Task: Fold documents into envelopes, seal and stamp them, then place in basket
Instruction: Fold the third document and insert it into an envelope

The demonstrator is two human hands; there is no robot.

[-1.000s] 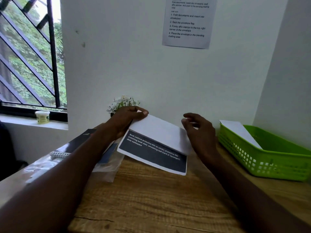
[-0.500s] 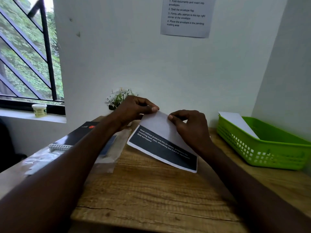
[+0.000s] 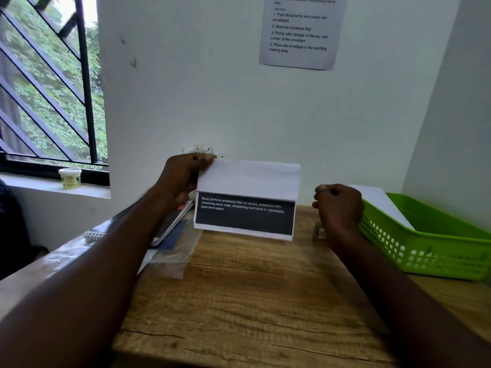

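Head view, the only one we have: our left hand (image 3: 183, 179) pinches the folded document (image 3: 245, 200) by its upper left corner and holds it upright just above the desk (image 3: 252, 288), at about twelve o'clock from us. The sheet's long axis runs side to side, from nine to three o'clock, with a white folded-over panel on top and a dark printed band below. Our right hand (image 3: 338, 208) sits at three o'clock from the document, near its free right edge but apart from it, fingers curled in and gripping nothing that we can make out. So the left hand carries the sheet alone, and the right is the nearer one to the green basket (image 3: 425, 248), which lies farther out at three o'clock. We judge that the coming move turns on that gap: the right hand would need to close leftward onto the free edge to steady the next fold. By count we see one document in hand, one basket, and one white sheet or envelope (image 3: 377, 205) lying in the basket. At nine o'clock from the document lies a stack of books and plastic film (image 3: 172, 235), partly hidden by our left arm. A small object by the right wrist is too blurred to name.
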